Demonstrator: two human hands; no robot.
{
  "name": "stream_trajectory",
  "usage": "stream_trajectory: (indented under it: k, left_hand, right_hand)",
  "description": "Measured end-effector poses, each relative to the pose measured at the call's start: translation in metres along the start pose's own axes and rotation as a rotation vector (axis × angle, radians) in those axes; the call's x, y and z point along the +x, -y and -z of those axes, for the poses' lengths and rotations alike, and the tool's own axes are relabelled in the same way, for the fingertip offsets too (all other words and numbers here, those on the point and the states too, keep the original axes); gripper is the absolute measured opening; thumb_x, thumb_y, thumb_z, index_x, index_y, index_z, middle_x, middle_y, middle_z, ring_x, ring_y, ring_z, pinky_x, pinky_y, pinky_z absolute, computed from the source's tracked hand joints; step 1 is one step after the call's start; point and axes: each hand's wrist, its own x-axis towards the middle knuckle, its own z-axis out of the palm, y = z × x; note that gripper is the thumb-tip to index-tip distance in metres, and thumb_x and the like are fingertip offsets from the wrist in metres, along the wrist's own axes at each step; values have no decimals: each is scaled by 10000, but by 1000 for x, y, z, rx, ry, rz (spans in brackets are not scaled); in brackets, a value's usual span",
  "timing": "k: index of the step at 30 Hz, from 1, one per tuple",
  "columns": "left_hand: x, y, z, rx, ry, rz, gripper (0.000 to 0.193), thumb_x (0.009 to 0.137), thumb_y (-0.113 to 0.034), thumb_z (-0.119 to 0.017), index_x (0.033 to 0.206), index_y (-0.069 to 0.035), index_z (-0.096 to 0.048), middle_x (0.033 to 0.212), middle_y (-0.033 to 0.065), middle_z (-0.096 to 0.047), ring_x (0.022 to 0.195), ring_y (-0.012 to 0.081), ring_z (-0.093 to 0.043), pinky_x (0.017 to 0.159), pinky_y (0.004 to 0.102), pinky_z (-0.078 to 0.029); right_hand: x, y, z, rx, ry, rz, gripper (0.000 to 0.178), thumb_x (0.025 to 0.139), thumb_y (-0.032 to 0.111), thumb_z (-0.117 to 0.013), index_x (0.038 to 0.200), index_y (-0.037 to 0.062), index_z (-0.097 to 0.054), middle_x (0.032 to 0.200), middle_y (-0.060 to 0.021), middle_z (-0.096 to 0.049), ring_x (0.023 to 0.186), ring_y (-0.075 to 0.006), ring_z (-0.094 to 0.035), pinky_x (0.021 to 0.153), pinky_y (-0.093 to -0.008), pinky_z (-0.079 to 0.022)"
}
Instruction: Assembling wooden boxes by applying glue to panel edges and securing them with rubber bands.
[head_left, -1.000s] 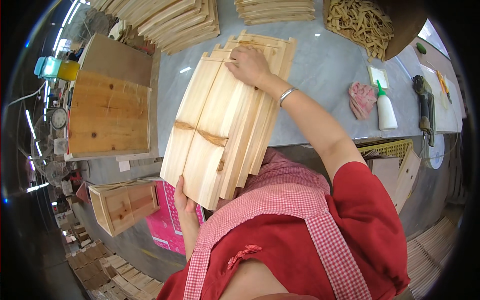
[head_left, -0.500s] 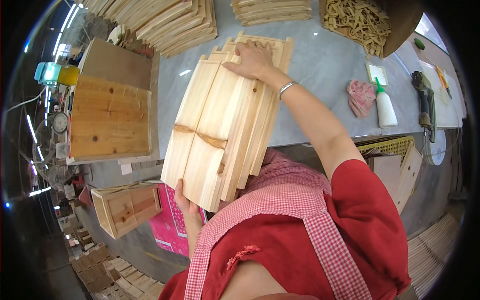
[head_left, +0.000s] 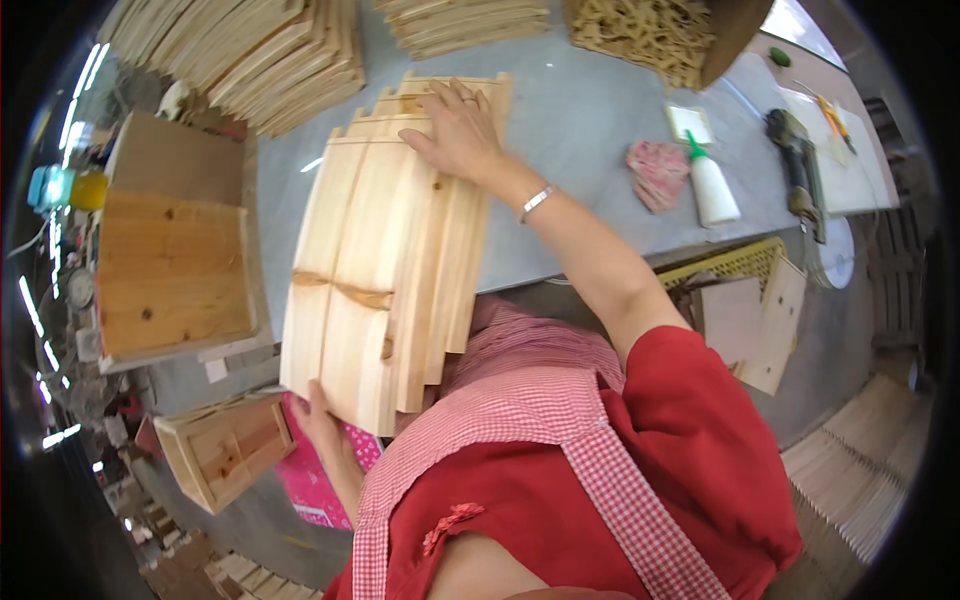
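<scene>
A staggered stack of pale wooden panels leans between my lap and the table edge, its stepped ends pointing away from me. The top panel has a lengthwise seam and a brown grain streak across it. My right hand, with a silver bangle at the wrist, grips the far end, thumb apart from the fingers on the upper face. At the near left corner my left hand holds the lower edge, its thumb showing beside the wood and the other fingers mostly hidden.
More wooden panels are stacked at the far left, near a carton of tan strips. A pink rag, white glue bottle and dark power tool lie right. Left stands a large box; a wooden crate is below.
The view has swung a little to the right, so the surroundings appear farther left. Both hands stay on the panels, with more of my left hand showing now.
</scene>
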Motion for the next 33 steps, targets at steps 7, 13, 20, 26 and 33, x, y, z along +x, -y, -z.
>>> stream_trajectory:
  k: [7,13,20,26,33]
  left_hand:
    - [-7,-57,-24,458,-235,-547,494,983,-143,-601,1408,34,-420,1388,195,-488,1274,272,-474,1059,373,-394]
    - [66,-86,-123,628,131,-899,469,944,-167,-632,1376,-30,-509,1433,146,-491,1311,276,-471,1060,396,-380]
    - [93,-85,-254,1043,438,-1061,516,927,-319,-623,1373,-79,-519,1476,209,-430,1369,381,-398,1119,479,-335]
    - [84,-74,-257,1093,295,-1025,506,956,-400,-537,1384,-130,-525,1504,134,-419,1435,331,-305,1154,556,-222]
    - [82,-77,-265,1048,306,-1029,522,934,-423,-552,1362,-125,-552,1494,137,-438,1424,335,-327,1161,542,-214]
  right_hand:
    - [-112,-87,221,-318,-489,-150,432,801,220,-741,1175,38,-628,1216,-213,-599,1176,-374,-531,1017,-475,-392]
    - [-187,-133,253,-406,-196,-444,657,730,258,-809,1273,-1,-547,1183,-225,-604,1132,-398,-548,977,-462,-429]
    - [-171,-157,241,294,-567,-659,586,865,225,-757,1298,-27,-454,1150,-160,-590,954,-235,-626,771,-355,-568]
    - [-49,-65,176,771,-468,-671,562,876,241,-758,1265,-27,-455,1067,-128,-603,800,-169,-631,590,-281,-549]
    - [44,-92,36,569,-163,-404,657,770,389,-825,1183,-34,-539,1062,-172,-641,918,-243,-643,784,-360,-539]
